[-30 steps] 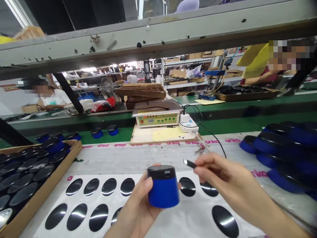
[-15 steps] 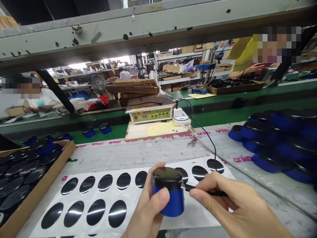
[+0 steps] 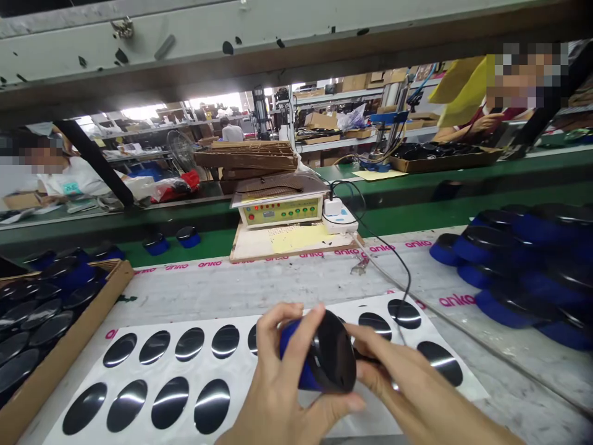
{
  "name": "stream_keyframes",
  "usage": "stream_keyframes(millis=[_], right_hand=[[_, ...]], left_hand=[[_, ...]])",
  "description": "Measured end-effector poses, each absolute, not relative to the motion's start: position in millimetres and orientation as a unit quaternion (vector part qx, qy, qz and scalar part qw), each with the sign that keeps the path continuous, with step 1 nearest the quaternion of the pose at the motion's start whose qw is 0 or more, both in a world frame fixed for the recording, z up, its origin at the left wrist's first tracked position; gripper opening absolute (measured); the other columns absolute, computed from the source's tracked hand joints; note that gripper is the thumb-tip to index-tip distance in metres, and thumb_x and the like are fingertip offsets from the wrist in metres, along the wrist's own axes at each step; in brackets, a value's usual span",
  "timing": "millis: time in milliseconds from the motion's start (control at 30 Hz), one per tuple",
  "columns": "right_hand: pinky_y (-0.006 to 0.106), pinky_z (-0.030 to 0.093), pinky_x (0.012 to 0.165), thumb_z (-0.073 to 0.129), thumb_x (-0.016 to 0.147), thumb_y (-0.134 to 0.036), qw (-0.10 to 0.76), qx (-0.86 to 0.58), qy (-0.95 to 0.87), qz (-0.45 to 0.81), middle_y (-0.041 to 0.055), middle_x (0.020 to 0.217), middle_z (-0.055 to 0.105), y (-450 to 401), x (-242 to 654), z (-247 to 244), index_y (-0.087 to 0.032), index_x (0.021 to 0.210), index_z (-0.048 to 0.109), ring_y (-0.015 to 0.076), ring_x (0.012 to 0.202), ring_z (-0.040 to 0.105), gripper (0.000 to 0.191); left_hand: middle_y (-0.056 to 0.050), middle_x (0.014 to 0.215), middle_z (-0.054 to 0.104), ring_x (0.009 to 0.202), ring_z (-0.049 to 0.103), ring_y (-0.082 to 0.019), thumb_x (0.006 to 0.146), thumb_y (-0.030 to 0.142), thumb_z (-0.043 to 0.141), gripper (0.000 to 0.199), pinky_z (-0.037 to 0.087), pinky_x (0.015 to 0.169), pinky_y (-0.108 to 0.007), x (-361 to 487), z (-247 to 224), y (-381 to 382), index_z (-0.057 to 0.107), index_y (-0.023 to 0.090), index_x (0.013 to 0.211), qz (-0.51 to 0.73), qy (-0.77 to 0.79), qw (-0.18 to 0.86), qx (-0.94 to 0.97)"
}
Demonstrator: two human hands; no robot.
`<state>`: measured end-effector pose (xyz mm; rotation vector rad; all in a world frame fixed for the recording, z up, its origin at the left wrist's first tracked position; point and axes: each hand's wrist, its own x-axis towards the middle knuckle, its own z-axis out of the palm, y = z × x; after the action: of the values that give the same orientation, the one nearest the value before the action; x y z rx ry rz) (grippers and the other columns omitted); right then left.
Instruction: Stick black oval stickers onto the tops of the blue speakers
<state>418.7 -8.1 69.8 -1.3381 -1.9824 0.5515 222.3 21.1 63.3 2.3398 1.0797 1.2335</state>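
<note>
My left hand (image 3: 287,371) is closed around a round blue device with a glossy black top (image 3: 333,352), its black face tilted toward the right. Against the device's right side, my right hand (image 3: 393,364) pinches the plug end of a thin black cable (image 3: 408,278). The plug's tip is hidden behind the fingers and the device, so whether it sits in a socket cannot be told. Under both hands lies a white sheet (image 3: 152,327) bearing rows of glossy black round stickers (image 3: 170,402).
Blue-and-black devices are piled at right (image 3: 504,272), and a cardboard tray (image 3: 111,290) of similar ones stands at left. Behind are a tester box (image 3: 280,213) and a white power strip (image 3: 340,219). A grey cord (image 3: 445,315) crosses the table. Co-workers sit beyond the green belt (image 3: 417,210).
The device has turned from upright to tilted, its black top now facing right. My left-hand fingers have shifted over it, and my right hand has come closer with the cable.
</note>
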Motion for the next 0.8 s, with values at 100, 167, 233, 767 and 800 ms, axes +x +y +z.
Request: stream_keyframes(millis=[100, 167, 233, 767, 800], right_hand=[[0.017, 0.056, 0.074, 0.039, 0.096, -0.025, 0.338, -0.509, -0.77, 0.187, -0.0002, 0.098, 0.071, -11.2, 416.1, 57.4, -0.03, 0.11, 0.057, 0.014, 0.092, 0.069, 0.023], [0.018, 0.056, 0.077, 0.04, 0.095, -0.028, 0.365, -0.524, -0.755, 0.149, 0.0032, 0.107, 0.07, -15.1, 412.1, 50.8, -0.028, 0.115, 0.057, 0.017, 0.099, 0.068, 0.026], [0.02, 0.057, 0.079, 0.041, 0.095, -0.03, 0.388, -0.532, -0.741, 0.133, 0.0044, 0.112, 0.069, -17.8, 408.5, 47.2, -0.028, 0.121, 0.056, 0.0192, 0.1, 0.068, 0.03], [0.021, 0.056, 0.079, 0.039, 0.097, -0.039, 0.378, -0.505, -0.769, 0.107, 0.0068, 0.103, 0.072, -12.3, 420.7, 24.9, -0.026, 0.12, 0.06, 0.0186, 0.092, 0.07, 0.033], [0.021, 0.056, 0.079, 0.04, 0.097, -0.038, 0.38, -0.5, -0.77, 0.115, 0.0065, 0.104, 0.072, -11.3, 421.8, 24.8, -0.027, 0.12, 0.06, 0.0183, 0.093, 0.07, 0.032]], left_hand=[[-0.01, 0.108, 0.047, 0.115, 0.049, -0.027, 0.082, 0.034, 0.068, 0.054, 0.049, 0.098, -0.038, 220.5, 71.5, 25.7, 0.049, 0.021, 0.132, 0.418, 0.273, -0.083, 0.862], [-0.007, 0.103, 0.048, 0.117, 0.049, -0.024, 0.083, 0.016, 0.065, 0.035, 0.048, 0.103, -0.037, 223.0, 80.0, 24.7, 0.058, 0.021, 0.117, 0.432, 0.234, -0.135, 0.861], [-0.003, 0.092, 0.048, 0.113, 0.054, -0.019, 0.082, 0.004, 0.059, 0.027, 0.046, 0.107, -0.035, 227.2, 89.4, 22.5, 0.063, 0.021, 0.103, 0.43, 0.205, -0.143, 0.868], [0.0, 0.083, 0.057, 0.067, 0.061, -0.008, 0.077, -0.001, 0.059, 0.022, 0.045, 0.106, -0.042, 226.5, 89.1, 35.4, 0.06, 0.018, 0.089, 0.376, 0.177, -0.118, 0.902], [-0.001, 0.083, 0.056, 0.068, 0.061, -0.008, 0.077, 0.0, 0.059, 0.022, 0.045, 0.106, -0.042, 226.0, 87.4, 35.9, 0.059, 0.018, 0.09, 0.374, 0.179, -0.117, 0.902]])
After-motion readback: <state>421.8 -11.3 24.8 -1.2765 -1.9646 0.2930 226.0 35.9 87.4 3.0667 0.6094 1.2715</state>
